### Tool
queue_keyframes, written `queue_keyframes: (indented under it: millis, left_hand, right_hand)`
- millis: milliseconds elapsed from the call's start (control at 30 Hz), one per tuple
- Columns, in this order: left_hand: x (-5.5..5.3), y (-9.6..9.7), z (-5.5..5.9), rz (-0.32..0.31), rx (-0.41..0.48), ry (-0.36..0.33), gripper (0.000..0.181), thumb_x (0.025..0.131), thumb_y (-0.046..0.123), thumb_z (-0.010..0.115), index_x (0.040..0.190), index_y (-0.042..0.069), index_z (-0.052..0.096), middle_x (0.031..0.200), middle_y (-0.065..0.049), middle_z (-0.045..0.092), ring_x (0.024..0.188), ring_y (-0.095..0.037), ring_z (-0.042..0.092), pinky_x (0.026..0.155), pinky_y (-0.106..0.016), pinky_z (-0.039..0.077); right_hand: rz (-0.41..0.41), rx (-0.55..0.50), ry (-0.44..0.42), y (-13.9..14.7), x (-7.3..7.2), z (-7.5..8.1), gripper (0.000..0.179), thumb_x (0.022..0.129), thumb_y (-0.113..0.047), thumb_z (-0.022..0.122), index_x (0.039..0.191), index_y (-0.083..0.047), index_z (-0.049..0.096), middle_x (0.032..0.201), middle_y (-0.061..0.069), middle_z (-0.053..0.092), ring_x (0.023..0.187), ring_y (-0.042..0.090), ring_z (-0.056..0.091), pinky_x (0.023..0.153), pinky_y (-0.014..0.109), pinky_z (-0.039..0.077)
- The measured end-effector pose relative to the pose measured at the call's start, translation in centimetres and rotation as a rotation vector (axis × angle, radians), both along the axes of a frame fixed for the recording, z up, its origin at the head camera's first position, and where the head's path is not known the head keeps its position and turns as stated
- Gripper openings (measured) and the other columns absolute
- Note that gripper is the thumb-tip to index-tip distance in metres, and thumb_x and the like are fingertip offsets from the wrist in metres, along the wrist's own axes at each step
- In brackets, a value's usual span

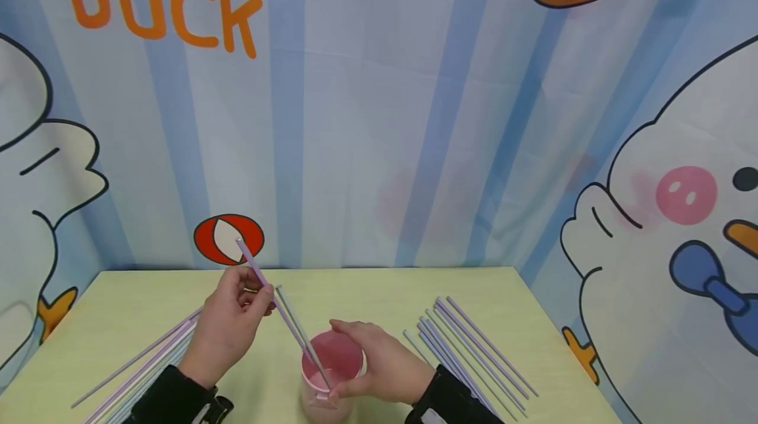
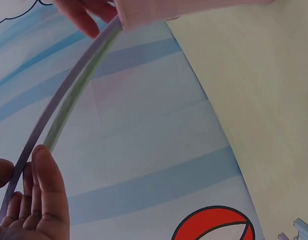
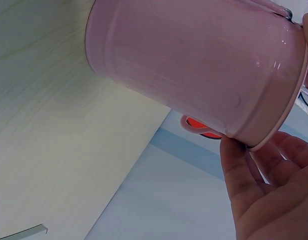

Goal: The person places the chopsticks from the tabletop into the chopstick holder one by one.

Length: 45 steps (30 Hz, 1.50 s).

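My left hand [image 1: 231, 322] pinches a long thin purple stick [image 1: 251, 261] between thumb and fingers. The stick slants down, its lower end inside a small pink pail [image 1: 322, 407]. Beside it a pale green stick [image 1: 290, 309] leans in the same pail, its top close to my left fingertips. In the left wrist view both the purple stick [image 2: 58, 95] and green stick [image 2: 76, 90] run to the pail's mouth. My right hand [image 1: 385, 361] grips the pail's rim, thumb at the near side and fingers at the far side. The pail's bottom is cut off in the head view.
A bundle of purple and pale sticks [image 1: 145, 368] lies on the table at left, partly under my left arm. More purple and green sticks [image 1: 474, 358] lie spread at right, beside my right sleeve. A printed duck curtain [image 1: 367, 114] hangs behind the pale yellow table [image 1: 379, 286].
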<state>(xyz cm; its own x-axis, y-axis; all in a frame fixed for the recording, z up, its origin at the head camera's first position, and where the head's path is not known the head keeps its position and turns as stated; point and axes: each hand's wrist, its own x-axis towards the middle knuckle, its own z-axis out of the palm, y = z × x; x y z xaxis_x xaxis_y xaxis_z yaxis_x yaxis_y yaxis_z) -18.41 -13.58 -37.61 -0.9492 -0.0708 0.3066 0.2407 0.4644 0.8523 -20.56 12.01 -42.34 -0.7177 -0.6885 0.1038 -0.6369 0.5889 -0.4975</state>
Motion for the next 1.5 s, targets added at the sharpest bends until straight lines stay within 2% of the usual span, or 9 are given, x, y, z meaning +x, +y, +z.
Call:
queue_keyframes:
  millis: [200,400,533,833,1200,1400,1500]
  left_hand:
    - [0.0,0.8,-1.4,0.027,-0.069,-0.086,0.025,0.099,0.013,0.058,0.118,0.002,0.046,0.102,-0.012,0.061,0.085,-0.021,0.064,0.078,-0.038,0.059]
    - [0.0,1.5,-2.6,0.026,-0.122,-0.167,0.025,0.097,0.017,0.061,0.115,0.004,0.049,0.096,-0.008,0.063,0.082,-0.018,0.061,0.073,-0.035,0.059]
    - [-0.2,2.0,-3.3,0.017,-0.147,-0.208,0.026,0.096,0.016,0.063,0.115,0.005,0.051,0.095,-0.007,0.062,0.081,-0.018,0.058,0.074,-0.034,0.059]
    - [0.0,3.0,-4.6,-0.029,-0.196,-0.213,0.019,0.094,0.015,0.064,0.108,0.006,0.055,0.086,-0.003,0.058,0.077,-0.016,0.054,0.070,-0.032,0.055]
    - [0.2,3.1,-5.1,-0.032,-0.206,-0.235,0.018,0.094,0.018,0.064,0.108,0.007,0.058,0.086,-0.002,0.059,0.077,-0.016,0.054,0.072,-0.033,0.055]
    - [0.4,1.9,-5.5,-0.014,-0.252,-0.239,0.015,0.095,0.018,0.062,0.107,0.008,0.060,0.084,0.000,0.060,0.076,-0.016,0.053,0.073,-0.034,0.054]
    - [0.0,0.3,-6.2,0.017,-0.351,-0.243,0.017,0.095,0.017,0.063,0.107,0.006,0.061,0.083,-0.001,0.061,0.073,-0.016,0.053,0.071,-0.036,0.055]
  right_hand:
    - [-0.002,0.002,-0.038,-0.1,-0.1,0.2,0.094,0.073,-0.059,0.075,0.148,-0.013,0.042,0.136,0.000,0.055,0.119,0.015,0.052,0.095,0.035,0.051]
    - [0.030,-0.008,-0.017,-0.1,-0.2,0.3,0.094,0.075,-0.059,0.073,0.148,-0.010,0.041,0.135,0.002,0.056,0.117,0.015,0.052,0.096,0.033,0.051]
    - [0.031,-0.013,-0.034,0.0,-0.2,0.4,0.095,0.074,-0.060,0.072,0.149,-0.010,0.040,0.135,0.002,0.057,0.115,0.015,0.053,0.094,0.032,0.052]
    - [0.014,-0.018,-0.065,0.0,-0.2,0.3,0.095,0.074,-0.060,0.072,0.150,-0.013,0.040,0.135,0.000,0.056,0.115,0.014,0.052,0.092,0.031,0.053]
    - [0.036,-0.036,-0.037,0.2,-0.2,0.1,0.094,0.075,-0.061,0.071,0.149,-0.012,0.040,0.131,0.000,0.059,0.111,0.014,0.054,0.090,0.030,0.053]
    - [0.032,-0.039,-0.024,0.1,-0.2,0.1,0.095,0.073,-0.061,0.072,0.148,-0.011,0.042,0.129,0.000,0.060,0.110,0.013,0.054,0.092,0.032,0.052]
    - [0.025,-0.028,-0.025,0.0,-0.2,0.2,0.095,0.073,-0.060,0.073,0.148,-0.011,0.042,0.131,0.000,0.060,0.112,0.014,0.054,0.094,0.034,0.052]
